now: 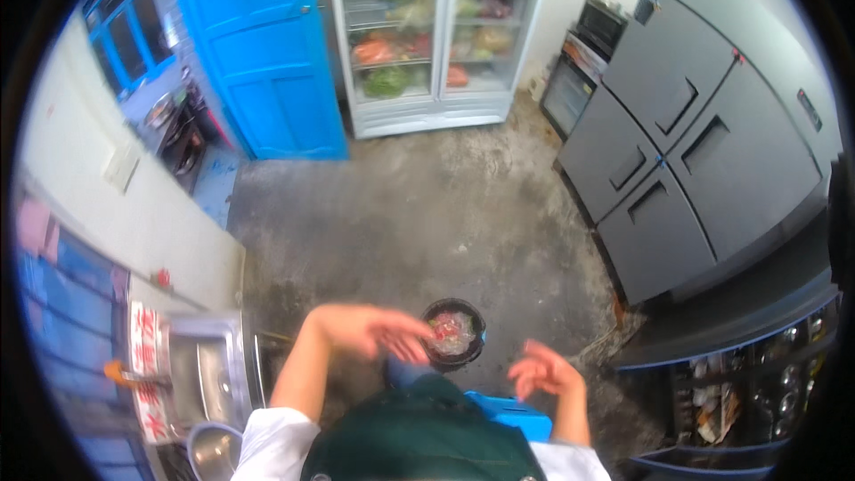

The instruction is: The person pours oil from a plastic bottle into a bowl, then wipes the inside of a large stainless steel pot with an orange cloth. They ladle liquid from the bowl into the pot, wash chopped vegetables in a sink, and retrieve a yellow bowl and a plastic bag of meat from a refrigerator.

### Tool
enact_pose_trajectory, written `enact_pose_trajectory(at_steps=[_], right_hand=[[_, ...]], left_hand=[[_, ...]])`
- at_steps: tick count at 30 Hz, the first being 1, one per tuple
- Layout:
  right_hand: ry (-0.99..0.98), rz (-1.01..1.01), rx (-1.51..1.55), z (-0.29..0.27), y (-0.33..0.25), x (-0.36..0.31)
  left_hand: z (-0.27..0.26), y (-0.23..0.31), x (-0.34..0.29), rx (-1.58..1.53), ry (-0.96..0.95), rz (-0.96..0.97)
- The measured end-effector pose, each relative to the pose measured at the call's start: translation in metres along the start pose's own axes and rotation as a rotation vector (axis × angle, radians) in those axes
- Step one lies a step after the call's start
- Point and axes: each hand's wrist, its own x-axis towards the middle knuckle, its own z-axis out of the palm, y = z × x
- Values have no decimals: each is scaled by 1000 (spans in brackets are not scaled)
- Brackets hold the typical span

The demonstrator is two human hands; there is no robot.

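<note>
1. Black bowl (454, 333) of reddish and pale food: seen low over the concrete floor (427, 205), ahead of the person.
2. Left hand (385, 331): fingers spread, nothing gripped, touching the bowl's left rim; nearer.
3. Right hand (543, 372): loosely spread, empty, apart at the bowl's lower right.

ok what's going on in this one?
A person in a kitchen looks down at a dark bowl of food on the floor. The left hand reaches over the bowl's edge with fingers spread; whether it touches the bowl is hard to tell. The right hand hangs open and empty above a blue box. A glass-door fridge stands against the far wall.
</note>
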Motion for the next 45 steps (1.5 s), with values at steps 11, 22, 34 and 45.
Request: enact_pose_trajectory(at_steps=[11, 22, 34, 45], right_hand=[[903, 621, -271, -137, 49, 59], [699, 595, -484, -260, 110, 201], [1758, 30, -610, -633, -216, 83], [2309, -531, 116, -1008, -280, 31]], left_hand=[[-273, -165, -152, 595, 1195, -1044], [-567, -174, -133, 508, 999, -1378], [-820, -113, 311, 1136, 544, -965], [-811, -139, 776, 701, 499, -512]])
